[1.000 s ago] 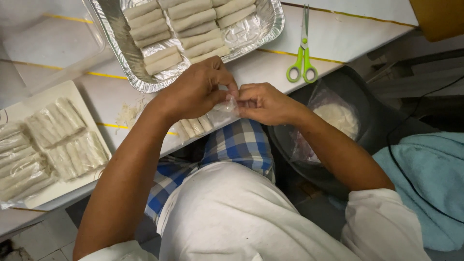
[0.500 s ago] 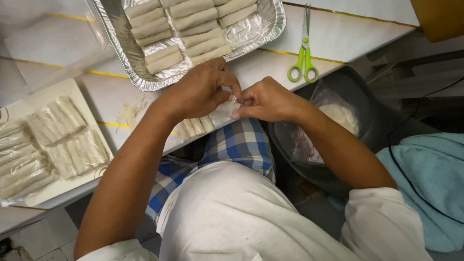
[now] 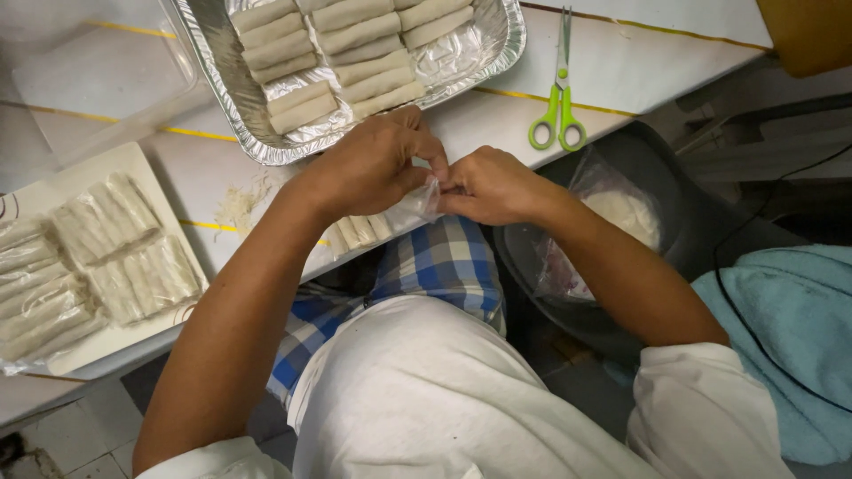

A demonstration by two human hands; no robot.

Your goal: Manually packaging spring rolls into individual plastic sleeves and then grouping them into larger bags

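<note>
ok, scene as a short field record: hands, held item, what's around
left hand: pinching the mouth of the clear bag
right hand: pinching the same spot
clear bag: holds pale rolls, lies at the table edge
foil tray: rows of rolls, beyond the hands
scissors: green handles, on the table, right of the tray
white tray: bagged rolls, far left

On the surface [image 3: 639, 71], the scissors [image 3: 559, 84] are laid right of the foil tray [image 3: 484, 53]; wrapped rolls on a board [image 3: 133, 164] are set left of it.
</note>
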